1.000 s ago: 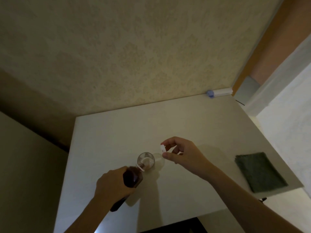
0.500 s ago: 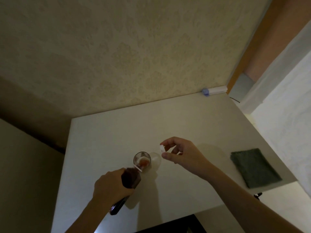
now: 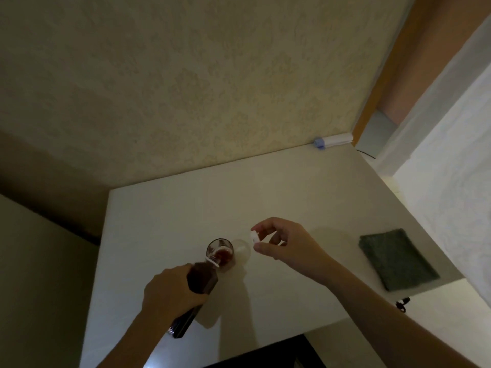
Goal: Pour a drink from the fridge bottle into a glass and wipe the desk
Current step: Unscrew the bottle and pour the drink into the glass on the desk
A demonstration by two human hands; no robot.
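Left hand [image 3: 170, 293] clamps tilted bottle [image 3: 199, 284] over the glass [image 3: 220, 252] mid-desk [image 3: 292, 187], far from edges; right hand [image 3: 288, 248] pinches white cap [image 3: 253, 236] beside it

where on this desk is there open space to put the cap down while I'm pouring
Bare desk lies between your right hand and the green cloth, and across the whole back toward the wall. It's crowded only around the glass, where the bottle tilts in your left hand.

Dark bottle [image 3: 202, 281] tilts over the glass [image 3: 220, 252] holding reddish drink; grey cloth [image 3: 397, 258] lies flat well apart.
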